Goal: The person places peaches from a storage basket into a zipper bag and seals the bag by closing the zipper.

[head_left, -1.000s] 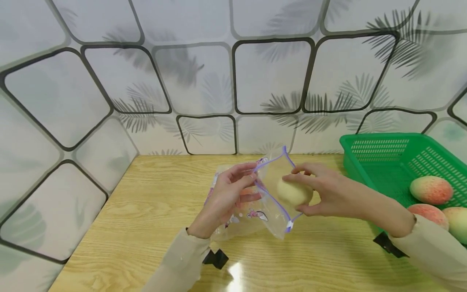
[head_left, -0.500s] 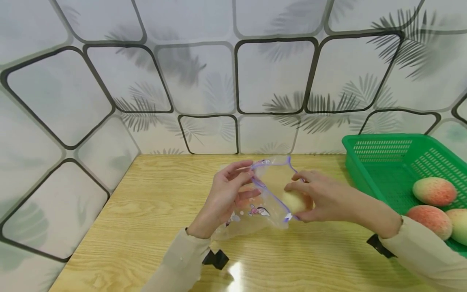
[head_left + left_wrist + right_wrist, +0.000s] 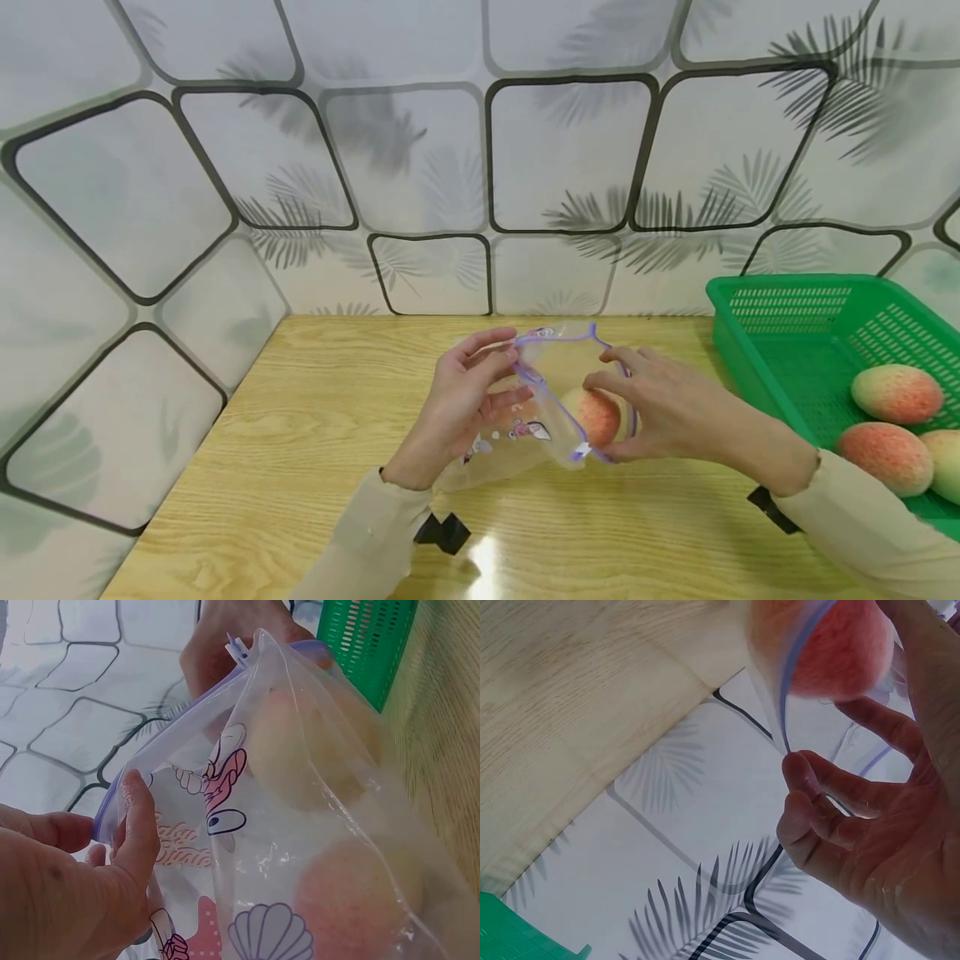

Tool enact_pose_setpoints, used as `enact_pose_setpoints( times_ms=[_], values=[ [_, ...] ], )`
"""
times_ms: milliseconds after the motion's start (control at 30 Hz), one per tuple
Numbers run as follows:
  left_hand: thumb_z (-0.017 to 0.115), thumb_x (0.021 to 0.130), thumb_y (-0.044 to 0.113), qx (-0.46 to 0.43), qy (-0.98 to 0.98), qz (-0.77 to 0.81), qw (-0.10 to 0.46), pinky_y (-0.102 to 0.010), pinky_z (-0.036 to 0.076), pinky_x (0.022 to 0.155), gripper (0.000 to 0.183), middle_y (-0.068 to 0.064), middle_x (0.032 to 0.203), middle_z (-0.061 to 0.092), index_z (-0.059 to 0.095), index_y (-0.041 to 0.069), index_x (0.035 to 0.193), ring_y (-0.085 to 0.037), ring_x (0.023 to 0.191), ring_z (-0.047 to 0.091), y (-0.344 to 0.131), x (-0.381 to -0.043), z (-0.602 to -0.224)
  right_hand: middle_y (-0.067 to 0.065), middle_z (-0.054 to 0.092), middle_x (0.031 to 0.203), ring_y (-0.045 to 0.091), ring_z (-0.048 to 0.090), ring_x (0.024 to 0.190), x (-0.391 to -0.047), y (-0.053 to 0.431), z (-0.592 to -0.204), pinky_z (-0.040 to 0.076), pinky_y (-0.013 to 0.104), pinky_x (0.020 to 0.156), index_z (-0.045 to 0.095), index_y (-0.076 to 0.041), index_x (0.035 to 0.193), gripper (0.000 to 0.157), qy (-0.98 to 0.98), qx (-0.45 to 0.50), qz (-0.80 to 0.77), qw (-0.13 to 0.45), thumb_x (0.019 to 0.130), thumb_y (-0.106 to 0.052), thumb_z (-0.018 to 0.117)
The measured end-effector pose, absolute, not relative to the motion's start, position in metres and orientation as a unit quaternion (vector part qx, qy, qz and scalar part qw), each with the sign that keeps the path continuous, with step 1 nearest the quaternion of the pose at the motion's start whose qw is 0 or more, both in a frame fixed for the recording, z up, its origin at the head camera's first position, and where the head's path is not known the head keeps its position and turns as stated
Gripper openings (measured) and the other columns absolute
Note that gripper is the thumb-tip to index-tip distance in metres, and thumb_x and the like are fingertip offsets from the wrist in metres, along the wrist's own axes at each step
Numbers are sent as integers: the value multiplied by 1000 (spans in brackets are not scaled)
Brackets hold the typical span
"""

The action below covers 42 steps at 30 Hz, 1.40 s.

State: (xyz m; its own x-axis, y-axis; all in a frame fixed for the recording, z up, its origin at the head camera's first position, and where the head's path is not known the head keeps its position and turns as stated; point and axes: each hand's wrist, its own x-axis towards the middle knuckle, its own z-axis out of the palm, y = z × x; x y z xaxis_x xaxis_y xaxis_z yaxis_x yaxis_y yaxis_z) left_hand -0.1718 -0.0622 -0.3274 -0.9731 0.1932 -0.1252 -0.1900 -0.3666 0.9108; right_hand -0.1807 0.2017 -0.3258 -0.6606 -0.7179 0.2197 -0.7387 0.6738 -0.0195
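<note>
Two hands work a clear zip bag (image 3: pixel 543 392) above the bench (image 3: pixel 300 467): the left hand (image 3: pixel 457 408) pinches the purple-edged rim, while the right hand (image 3: pixel 660 408) cups a peach (image 3: pixel 596 414) at the bag's mouth, fingers curled round it. A second peach (image 3: pixel 352 900) shows blurred through the printed film. Right, a green basket (image 3: pixel 787 333), cut off by the frame, holds three more peaches (image 3: pixel 885 454).

Glossy clear plastic bag (image 3: pixel 551 400), wooden table (image 3: pixel 300 433)
</note>
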Motion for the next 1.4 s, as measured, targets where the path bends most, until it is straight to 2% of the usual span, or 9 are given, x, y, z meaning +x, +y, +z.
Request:
enact_pose_setpoints(
  times_ms=[233,467,700,900,1067,1267,1400],
  values=[
    [59,101,3,3,545,832,109,-25,65,65,37,0,96,67,56,2,138,-11,80,72,-64,-172,-326,19,61,131,32,63,93,-178,201,-324,59,45,69,70,-21,122,78,-908,396,10,139,61,-66,89],
    [58,102,2,5,543,833,103,-28,66,68,33,0,98,66,59,3,134,-14,85,71,-64,-171,-326,23,55,144,37,62,100,-177,199,-317,60,48,69,65,-21,131,100,-905,391,-36,166,52,-78,86],
    [60,101,4,5,559,823,102,-29,66,69,30,0,99,65,61,5,131,-14,86,70,-66,-169,-326,25,50,150,36,61,102,-171,195,-311,59,46,69,64,-23,133,102,-897,403,-52,171,51,-80,84],
    [58,103,5,24,580,804,124,-30,66,72,31,0,99,63,59,2,133,-12,76,70,-69,-166,-329,25,52,148,31,57,96,-166,194,-312,55,42,67,64,-25,134,102,-890,418,-64,170,53,-85,78],
    [57,103,4,31,585,800,131,-30,66,74,33,0,99,63,56,0,136,-11,74,69,-68,-166,-331,21,57,141,31,58,98,-170,197,-319,57,43,72,66,-21,132,89,-887,427,-54,168,61,-73,84],
    [56,103,4,30,582,802,131,-31,66,77,33,0,103,63,56,0,137,-11,75,68,-65,-167,-331,13,66,126,30,63,100,-177,205,-321,60,44,79,69,-17,120,55,-866,467,7,181,74,-37,92],
    [57,103,3,22,577,808,118,-31,66,75,32,-1,102,64,57,0,134,-12,76,70,-65,-168,-332,9,68,123,26,66,103,-175,213,-312,61,38,73,71,-18,117,42,-868,463,46,173,79,-24,89]
  ],
)
